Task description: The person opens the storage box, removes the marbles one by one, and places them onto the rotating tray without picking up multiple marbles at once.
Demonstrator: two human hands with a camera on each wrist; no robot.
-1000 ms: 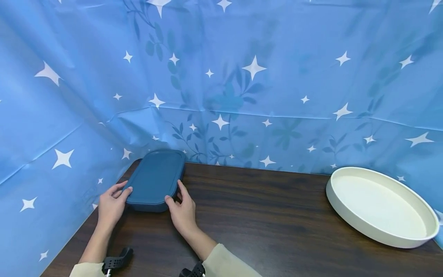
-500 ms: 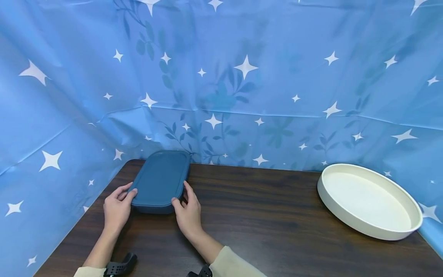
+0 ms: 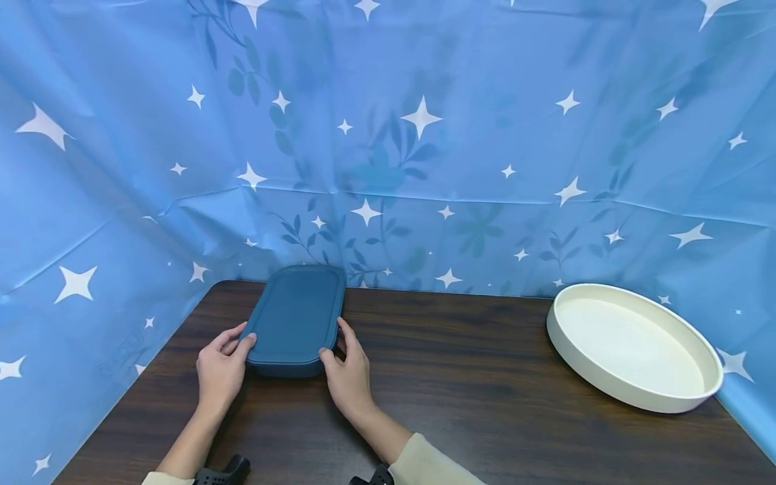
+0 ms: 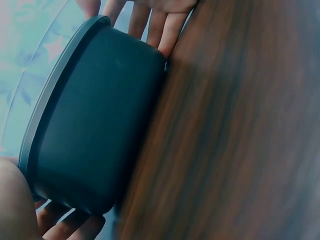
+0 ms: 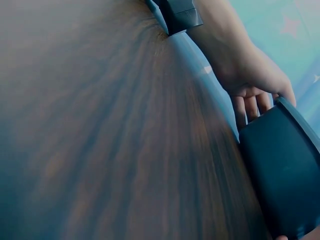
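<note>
A dark blue rectangular lunch box (image 3: 297,316), its flat lid on, sits at the back left of the table. My left hand (image 3: 221,370) grips its near left corner, thumb on the lid's rim and fingers against the side. On the near right corner my right hand (image 3: 349,374) has the same kind of hold. The left wrist view shows the box's end wall (image 4: 100,115) between both hands, its lower edge close along the tabletop. Seen from the right wrist, the box (image 5: 282,165) has the left hand's fingers curled at its far side. The lid hides the inside.
A round cream tray (image 3: 633,347) with a raised rim stands at the right of the dark wooden table (image 3: 455,377). Behind and to the left hangs a blue star-patterned cloth (image 3: 388,135), close to the table's edges.
Both hands have moved the lunch box to the right, farther from the table's left edge, keeping their hold. The view has turned slightly right, so the tray appears farther left.
</note>
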